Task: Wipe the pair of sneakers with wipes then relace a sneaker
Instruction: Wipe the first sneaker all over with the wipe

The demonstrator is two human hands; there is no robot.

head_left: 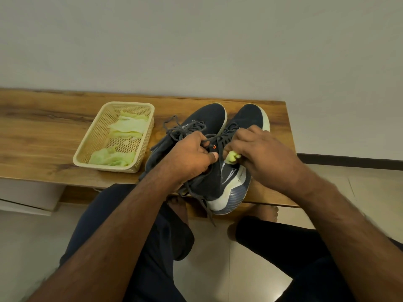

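Two dark navy sneakers with white soles stand side by side on the wooden table (43,136), toes pointing away from me. My left hand (192,158) grips the collar of the right sneaker (226,182), thumb by its tongue and grey laces. My right hand (259,153) holds a crumpled yellow-green wipe (233,158) against that sneaker's upper side, near the eyelets. The left sneaker (205,118) lies behind my left hand with its laces loose.
A cream plastic basket (91,149) with several yellow-green wipes (128,125) sits on the table left of the sneakers. A pale wall runs behind the table. My knees and bare feet are below the table's near edge, on a tiled floor.
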